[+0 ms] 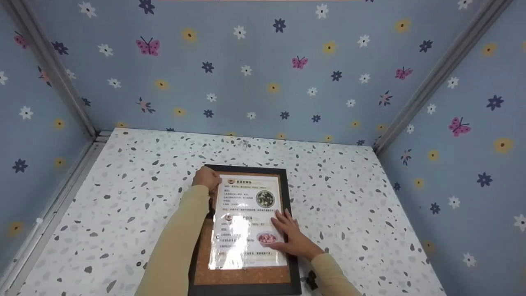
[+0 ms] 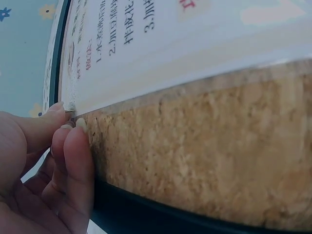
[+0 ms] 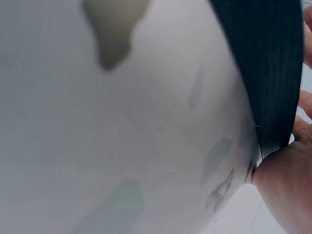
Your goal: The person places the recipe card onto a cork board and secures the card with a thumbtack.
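Observation:
A black-framed cork board (image 1: 242, 277) lies on the speckled table, bearing a glossy laminated recipe sheet (image 1: 240, 201) with Chinese text and two food pictures. At the sheet's upper left corner is my left hand (image 1: 205, 178). Its thumb and fingertips pinch a small metallic pin (image 2: 71, 115) there, mostly hidden by the fingers in the left wrist view. My right hand (image 1: 294, 236) rests with spread fingers on the sheet's right edge and the frame beside it. In the right wrist view, that hand (image 3: 287, 180) is partly visible beside the black frame (image 3: 268, 68).
The white speckled table (image 1: 349, 197) extends around the board. Blue flowered wall panels (image 1: 246, 49) stand behind and at both sides, with grey strips (image 1: 444, 70) at the corners. A small dark object (image 1: 311, 280) shows by the right wrist.

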Tool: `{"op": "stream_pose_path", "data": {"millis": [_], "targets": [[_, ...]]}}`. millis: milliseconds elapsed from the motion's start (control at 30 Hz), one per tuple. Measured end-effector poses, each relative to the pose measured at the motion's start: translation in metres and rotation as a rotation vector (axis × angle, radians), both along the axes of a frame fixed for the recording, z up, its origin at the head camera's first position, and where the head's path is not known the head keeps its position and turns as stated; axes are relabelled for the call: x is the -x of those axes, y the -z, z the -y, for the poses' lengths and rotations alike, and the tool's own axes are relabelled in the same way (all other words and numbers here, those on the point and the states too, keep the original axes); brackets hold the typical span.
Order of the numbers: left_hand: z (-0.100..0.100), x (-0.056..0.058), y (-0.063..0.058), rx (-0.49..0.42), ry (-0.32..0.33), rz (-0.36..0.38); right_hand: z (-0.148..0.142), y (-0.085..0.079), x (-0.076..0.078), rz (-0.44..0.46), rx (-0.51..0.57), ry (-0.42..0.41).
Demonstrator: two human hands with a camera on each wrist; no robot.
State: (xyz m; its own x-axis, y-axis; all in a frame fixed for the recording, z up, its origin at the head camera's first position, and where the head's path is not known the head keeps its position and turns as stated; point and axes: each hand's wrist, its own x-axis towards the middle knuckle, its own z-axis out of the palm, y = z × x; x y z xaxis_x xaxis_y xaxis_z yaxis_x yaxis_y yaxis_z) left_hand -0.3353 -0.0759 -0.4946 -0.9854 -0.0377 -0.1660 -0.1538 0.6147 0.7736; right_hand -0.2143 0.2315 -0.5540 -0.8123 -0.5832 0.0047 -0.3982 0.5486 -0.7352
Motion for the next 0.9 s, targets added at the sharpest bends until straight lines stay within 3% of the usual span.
{"op": "stream_pose_path", "data": {"millis": [67, 100, 133, 167, 267, 600, 900], "targets": [[0.013, 0.042, 0.060, -0.003, 0.040, 0.043, -0.004, 0.037, 0.014, 0.026, -0.056, 0.065], [0.019, 0.053, 0.080, -0.045, 0.083, 0.034, -0.006, 0.051, 0.018, 0.008, -0.056, 0.096], [0.018, 0.056, 0.081, -0.039, 0.077, 0.047, -0.006, 0.054, 0.018, 0.008, -0.060, 0.100], [0.018, 0.062, 0.091, -0.042, 0.075, 0.044, -0.010, 0.060, 0.021, 0.004, -0.061, 0.096], [0.018, 0.066, 0.095, -0.044, 0.063, 0.049, -0.013, 0.062, 0.022, 0.012, -0.067, 0.073], [0.014, 0.066, 0.086, 0.032, 0.022, 0.081, -0.012, 0.057, 0.023, 0.004, -0.120, 0.081], [0.014, 0.068, 0.090, -0.006, 0.005, 0.084, -0.013, 0.058, 0.022, 0.001, -0.091, 0.070]]}}
